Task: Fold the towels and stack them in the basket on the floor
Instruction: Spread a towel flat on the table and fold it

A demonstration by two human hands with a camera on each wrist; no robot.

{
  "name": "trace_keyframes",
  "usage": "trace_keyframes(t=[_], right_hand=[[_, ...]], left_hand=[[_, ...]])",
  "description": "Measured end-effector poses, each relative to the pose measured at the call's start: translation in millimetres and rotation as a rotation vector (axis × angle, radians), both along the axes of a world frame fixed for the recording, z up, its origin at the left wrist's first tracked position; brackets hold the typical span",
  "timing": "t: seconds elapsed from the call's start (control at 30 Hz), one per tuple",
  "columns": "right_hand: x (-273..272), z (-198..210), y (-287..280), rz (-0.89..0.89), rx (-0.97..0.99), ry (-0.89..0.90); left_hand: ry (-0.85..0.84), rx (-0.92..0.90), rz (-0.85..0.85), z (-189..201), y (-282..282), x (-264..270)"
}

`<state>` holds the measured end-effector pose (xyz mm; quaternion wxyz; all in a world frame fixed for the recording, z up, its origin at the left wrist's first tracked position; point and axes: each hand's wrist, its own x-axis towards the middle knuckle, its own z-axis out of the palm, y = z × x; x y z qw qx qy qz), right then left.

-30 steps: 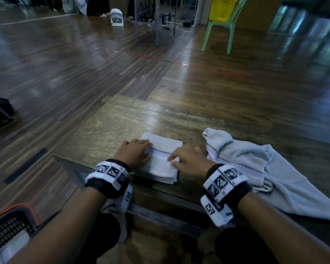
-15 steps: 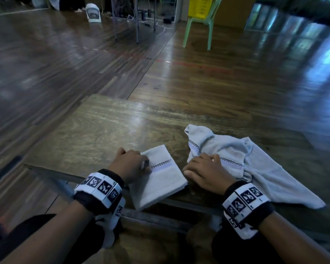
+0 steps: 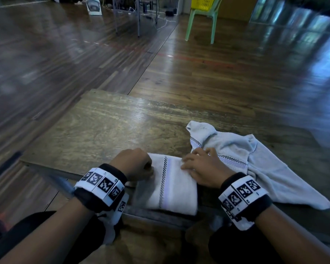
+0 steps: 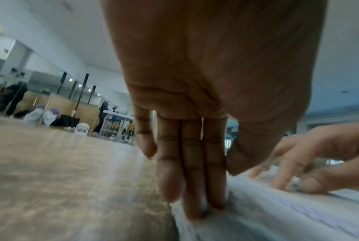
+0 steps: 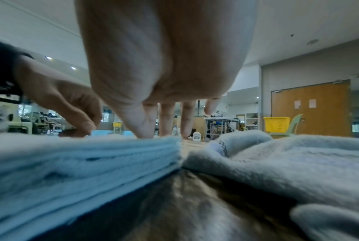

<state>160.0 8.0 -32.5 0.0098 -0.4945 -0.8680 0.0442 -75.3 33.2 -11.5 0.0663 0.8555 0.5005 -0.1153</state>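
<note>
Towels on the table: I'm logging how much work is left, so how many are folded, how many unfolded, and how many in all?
Folded towel: 1, under both hands, left hand and right hand
Unfolded towel: 1, crumpled to its right on the table
Total: 2
</note>
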Motion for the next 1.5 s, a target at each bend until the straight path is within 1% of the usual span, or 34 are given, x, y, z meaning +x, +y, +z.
trace_keyframes(t=[0.03,0.1,0.13,0.2,0.23,0.27,0.37,0.5,0.6,0.7,0.8,0.93,1.1,1.2,1.27,1.33,1.4,1.43,1.5], right_hand=[[3.6,-1.1,4.6,-0.023,-0.003,0.013],[9.7,-1.2,13.2,-0.1,-0.08,0.035],[12.4,-1.4,17.1,-0.145,-0.127,0.074],[15.6,-0.5,23.0,-0.23,-0.208,0.211],[16.4,-0.5,25.7,-0.251,-0.231,0.265],[16.3,-1.0,28.5,-0.258,-0.246,0.281],[15.6,-3.0,35.0,-0.247,-0.245,0.281],[15.9,-5.4,34.1,-0.213,-0.215,0.296],[15.8,-5.7,31.6,-0.185,-0.186,0.32],[16.3,-4.6,31.7,-0.108,-0.131,0.359],[16.8,-3.4,31.4,-0.04,-0.12,0.363],[16.1,-5.2,31.5,-0.086,-0.193,0.381],[11.3,-2.2,31.8,-0.147,-0.162,0.428],[7.0,-5.5,32.9,-0.134,-0.107,0.392],[5.5,-10.1,35.5,-0.136,-0.075,0.318],[3.1,-14.5,34.8,-0.101,0.014,0.214],[-0.1,-15.3,28.9,-0.056,0.15,0.103],[-3.9,-12.8,23.1,-0.056,0.182,0.017],[-10.9,-13.8,11.4,-0.065,0.253,-0.102]], left_hand=[[-0.005,-0.012,0.013,-0.6,-1.1,-0.3],[-0.03,0.033,0.018,-2.5,-1.6,-0.5],[-0.074,0.074,0.021,-4.1,0.0,-0.9],[-0.187,0.125,0.025,-9.0,4.8,-3.0],[-0.227,0.117,0.026,-11.6,7.5,-3.9],[-0.245,0.092,0.027,-13.5,9.7,-4.3],[-0.273,0.024,0.054,-18.1,13.6,-2.8],[-0.294,0.013,0.095,-21.0,17.0,-1.6],[-0.287,0.014,0.095,-22.7,18.7,-0.2],[-0.312,0.012,0.085,-24.2,19.1,-0.5],[-0.338,0.008,0.08,-26.0,19.6,-3.5],[-0.398,-0.015,0.087,-28.0,19.9,-7.7],[-0.456,-0.042,0.165,-34.4,25.2,-11.5],[-0.443,-0.051,0.191,-37.6,28.1,-11.0],[-0.412,-0.037,0.198,-36.8,26.1,-8.1],[-0.369,0.054,0.172,-33.5,20.0,-4.3],[-0.33,0.188,0.125,-28.6,8.9,1.0],[-0.329,0.234,0.105,-26.0,1.1,4.1],[-0.329,0.254,0.062,-24.6,-16.3,13.1]])
